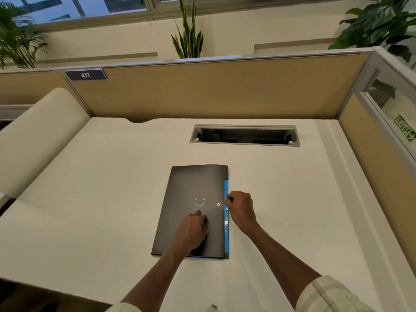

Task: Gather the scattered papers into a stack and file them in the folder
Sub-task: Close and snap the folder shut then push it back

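Desk: pale, bare work surface inside a tan-walled cubicle; no loose papers visible anywhere on it.
Sleeves: light, pushed up at both forearms, nearest the camera.
Left hand: palm down, fingers loosely together, pressing flat on the lower middle of the cover; probably pinning it so it cannot slide.
Folder: dark grey, closed, lying flat mid-desk, pale smiley mark and small round snap stud on the front.
Blue edge: thin strip showing along the right side and bottom; flap or contents, cannot tell which.
Right hand: curled at the folder's right edge, fingertips pinching or pushing something small there; likely working the closure level with the stud, exact contact too small to read.
Task stage: judged near its end, papers presumably inside, only fastening left.
Cable tray: open slot farther back, well apart.
Beyond: partition with number plate, plants, windows.
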